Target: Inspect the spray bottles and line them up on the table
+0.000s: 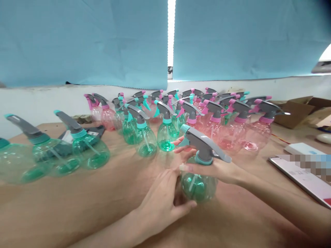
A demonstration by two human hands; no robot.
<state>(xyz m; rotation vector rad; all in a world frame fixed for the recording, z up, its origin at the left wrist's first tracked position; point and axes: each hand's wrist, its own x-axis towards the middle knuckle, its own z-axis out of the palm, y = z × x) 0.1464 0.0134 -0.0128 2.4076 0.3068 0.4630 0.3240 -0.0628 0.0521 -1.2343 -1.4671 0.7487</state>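
Observation:
A green spray bottle [198,186] with a grey trigger head [204,144] stands on the brown table [77,199] in front of me. My left hand [162,199] wraps round the bottle's round body from the left, thumb across its lower front. My right hand [217,168] comes in from the right and closes on the neck and grey head, fingers curled under the trigger. Both hands grip the same bottle.
Several green spray bottles [85,148] stand at the left. A dense group of green bottles [144,137] and pink bottles [240,131] fills the back middle. An open cardboard box [297,110] sits back right. A flat white device [305,172] lies right. Blue sheets [85,41] hang behind.

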